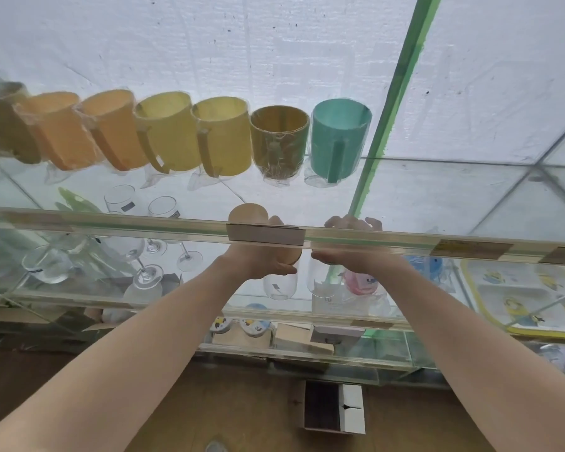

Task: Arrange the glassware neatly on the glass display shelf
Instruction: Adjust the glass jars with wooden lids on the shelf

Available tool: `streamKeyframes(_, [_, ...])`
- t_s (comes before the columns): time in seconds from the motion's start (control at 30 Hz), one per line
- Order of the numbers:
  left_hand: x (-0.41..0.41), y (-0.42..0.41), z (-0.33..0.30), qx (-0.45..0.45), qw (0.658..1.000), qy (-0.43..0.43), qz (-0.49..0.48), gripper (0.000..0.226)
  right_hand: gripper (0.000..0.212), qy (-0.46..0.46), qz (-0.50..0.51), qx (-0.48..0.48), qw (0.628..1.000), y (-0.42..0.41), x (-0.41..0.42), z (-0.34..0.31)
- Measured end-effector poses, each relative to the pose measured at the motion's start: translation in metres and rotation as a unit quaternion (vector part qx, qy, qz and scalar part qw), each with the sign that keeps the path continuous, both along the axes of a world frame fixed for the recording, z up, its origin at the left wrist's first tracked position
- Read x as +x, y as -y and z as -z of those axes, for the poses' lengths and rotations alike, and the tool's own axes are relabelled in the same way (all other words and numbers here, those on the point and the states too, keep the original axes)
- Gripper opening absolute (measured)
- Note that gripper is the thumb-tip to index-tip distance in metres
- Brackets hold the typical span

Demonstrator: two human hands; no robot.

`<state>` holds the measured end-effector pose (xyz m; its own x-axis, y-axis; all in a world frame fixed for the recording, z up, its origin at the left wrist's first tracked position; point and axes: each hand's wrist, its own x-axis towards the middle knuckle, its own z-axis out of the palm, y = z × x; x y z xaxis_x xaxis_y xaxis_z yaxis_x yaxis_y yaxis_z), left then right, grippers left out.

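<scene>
Reaching over the shelf [111,220] edge — left hand [268,256] grip wraps an orange cup [247,214]; right hand [349,246] grip clasps a clear glass [322,278].

A row of mugs is seen on the glass shelf [437,177]: two orange mugs [88,130], two yellow mugs [196,135], an olive cup [279,140] and a teal mug [338,138]. A green strip [395,102] is shown on the divider's edge. A yellow-rimmed tray [529,298] is printed with yellow cartoon figures.
</scene>
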<state>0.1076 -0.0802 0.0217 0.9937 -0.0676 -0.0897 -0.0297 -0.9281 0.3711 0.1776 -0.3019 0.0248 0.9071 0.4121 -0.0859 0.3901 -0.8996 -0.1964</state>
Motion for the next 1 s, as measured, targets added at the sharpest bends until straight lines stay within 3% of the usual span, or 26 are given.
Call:
streamKeyframes(0.13, [0.001, 0.006, -0.009, 0.005, 0.999, 0.019, 0.031, 0.065, 0.060, -0.004, 0.039, -0.003, 0.999, -0.001, -0.003, 0.002])
streamKeyframes(0.4, [0.002, 0.006, -0.010, -0.022, 0.999, 0.015, 0.026, 0.071, 0.058, -0.032, 0.090, 0.001, 0.995, -0.003, -0.013, 0.000])
streamKeyframes(0.53, [0.002, 0.004, -0.008, -0.041, 0.999, 0.015, 0.027, 0.068, 0.024, -0.261, 0.128, 0.094, 0.952, -0.004, -0.022, 0.001])
streamKeyframes(0.63, [0.002, 0.004, -0.009, -0.028, 0.999, 0.020, 0.036, 0.069, 0.035, -0.314, 0.143, 0.123, 0.930, -0.007, -0.023, -0.003])
streamKeyframes(0.7, [0.002, 0.004, -0.010, -0.032, 0.999, 0.014, 0.033, 0.070, 0.036, -0.247, 0.143, 0.113, 0.952, -0.005, -0.023, -0.001])
streamKeyframes(0.77, [0.002, 0.004, -0.010, -0.029, 0.999, 0.013, 0.036, 0.070, 0.059, -0.136, 0.126, 0.078, 0.980, -0.004, -0.025, -0.002])
streamKeyframes(0.83, [0.002, 0.004, -0.009, -0.022, 0.998, 0.022, 0.046, 0.070, 0.075, -0.095, 0.118, 0.044, 0.988, -0.005, -0.026, -0.003])
streamKeyframes(0.93, [0.002, 0.003, -0.008, -0.005, 0.996, 0.043, 0.073, 0.066, 0.076, -0.106, 0.126, 0.016, 0.986, -0.006, -0.029, -0.005])
streamKeyframes(1.0, [0.001, 0.002, -0.008, 0.016, 0.993, 0.048, 0.103, 0.057, 0.071, -0.041, 0.116, -0.001, 0.992, -0.006, -0.030, -0.004])
